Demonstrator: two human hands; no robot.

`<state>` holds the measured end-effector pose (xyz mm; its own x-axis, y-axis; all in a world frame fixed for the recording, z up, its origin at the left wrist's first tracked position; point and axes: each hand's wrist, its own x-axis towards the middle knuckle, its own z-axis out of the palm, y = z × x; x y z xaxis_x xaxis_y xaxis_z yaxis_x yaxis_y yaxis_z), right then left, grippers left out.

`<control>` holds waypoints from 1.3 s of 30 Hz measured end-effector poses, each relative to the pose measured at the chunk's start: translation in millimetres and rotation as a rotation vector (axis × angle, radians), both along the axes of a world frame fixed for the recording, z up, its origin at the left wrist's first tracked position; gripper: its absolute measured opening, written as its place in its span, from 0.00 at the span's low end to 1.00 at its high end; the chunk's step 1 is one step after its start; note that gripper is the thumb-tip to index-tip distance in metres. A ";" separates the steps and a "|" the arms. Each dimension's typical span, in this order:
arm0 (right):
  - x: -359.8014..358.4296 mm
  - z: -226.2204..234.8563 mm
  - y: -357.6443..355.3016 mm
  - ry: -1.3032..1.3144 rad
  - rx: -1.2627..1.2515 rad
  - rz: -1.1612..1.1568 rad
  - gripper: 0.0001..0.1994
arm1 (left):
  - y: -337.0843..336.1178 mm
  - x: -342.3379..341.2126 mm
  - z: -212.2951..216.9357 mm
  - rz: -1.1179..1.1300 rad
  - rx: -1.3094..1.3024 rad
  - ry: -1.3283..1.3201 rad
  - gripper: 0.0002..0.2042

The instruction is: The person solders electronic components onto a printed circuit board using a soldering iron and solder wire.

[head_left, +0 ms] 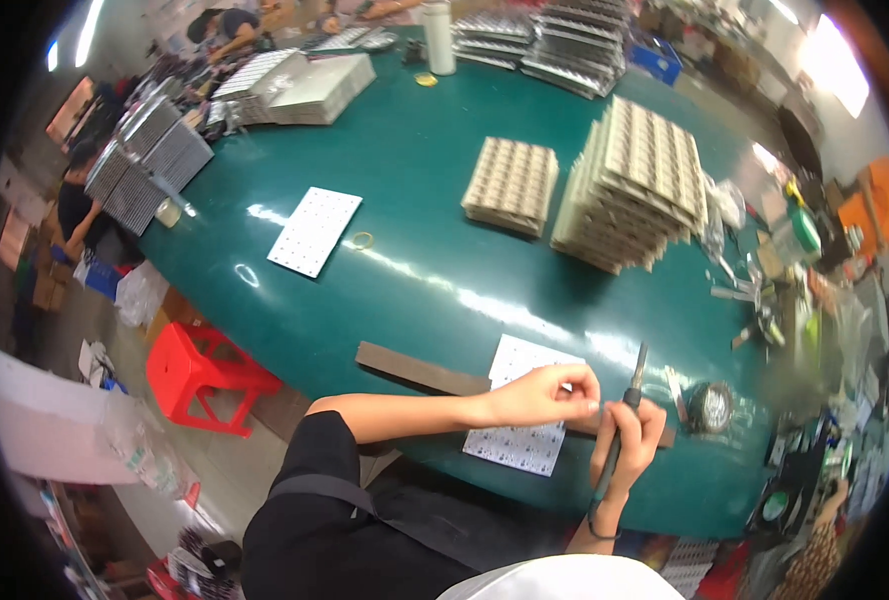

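My right hand [637, 440] is wrapped round the dark handle of a soldering iron [636, 392]. The iron's metal tip points up and away, and its cable runs down along my wrist. Close by on its left, my left hand [545, 398] has its fingers curled into a pinch; whatever they hold, if anything, is too small to make out. Below both hands lies a white circuit board panel [515, 450] with rows of small dark marks, its middle covered by my left hand and forearm. A long brown bar [415, 368] passes crosswise at the panel and is partly hidden.
A second white panel [315, 230] lies farther left, beside a yellow rubber band [363, 241]. Stacked beige trays [630, 190] and a lower stack [511, 180] stand at the far right. A wrapped spool [710, 407] is right of my hand; a red stool [200, 375] stands left.
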<state>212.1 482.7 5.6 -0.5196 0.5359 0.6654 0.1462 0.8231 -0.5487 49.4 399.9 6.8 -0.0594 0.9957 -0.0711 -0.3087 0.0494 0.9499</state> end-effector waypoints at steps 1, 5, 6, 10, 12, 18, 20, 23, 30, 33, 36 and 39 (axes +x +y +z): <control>-0.3 0.8 3.1 -0.020 -0.011 -0.016 0.08 | -0.4 -5.2 -2.0 -0.025 -0.015 0.021 0.05; 3.7 -3.9 12.4 -0.071 -0.222 -0.053 0.11 | -3.9 -31.2 -9.5 0.339 0.115 0.536 0.04; 5.3 -7.5 10.9 -0.059 -0.328 -0.067 0.13 | -3.3 -39.9 -12.0 0.444 0.181 0.805 0.03; 1.8 -28.2 -1.4 0.168 -0.679 0.011 0.13 | -12.1 -46.1 -22.3 0.447 0.073 1.061 0.05; -0.8 -35.4 -5.5 0.194 -0.675 0.048 0.11 | -12.0 -43.8 -28.8 0.418 0.052 1.101 0.05; -15.2 -45.7 -8.2 0.115 -0.659 0.036 0.08 | -5.8 -41.8 -40.5 0.377 0.046 1.223 0.05; -18.1 -47.2 -7.2 0.065 -0.654 0.044 0.08 | -5.4 -41.3 -40.9 0.358 0.000 1.229 0.05; -20.0 -48.3 -7.2 0.057 -0.666 0.037 0.09 | -5.7 -40.4 -41.0 0.349 -0.030 1.228 0.04; -24.4 -47.9 -7.2 0.005 -0.602 0.005 0.08 | -3.4 -42.2 -44.4 0.385 -0.011 1.202 0.04; -25.6 -48.3 -6.6 0.014 -0.596 0.011 0.08 | -1.1 -41.5 -47.0 0.415 0.033 1.215 0.05; -24.7 -49.2 -5.6 0.002 -0.567 0.029 0.09 | 0.6 -40.5 -49.2 0.440 0.089 1.241 0.06; -21.9 -49.1 -8.4 -0.010 -0.569 0.025 0.09 | 0.3 -39.5 -49.2 0.426 0.091 1.255 0.06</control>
<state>190.2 474.3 -43.5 -0.5419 0.7958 0.2701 0.1382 0.4014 -0.9054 9.9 400.2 -42.4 -0.3417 0.8813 0.3264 0.7990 0.0896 0.5946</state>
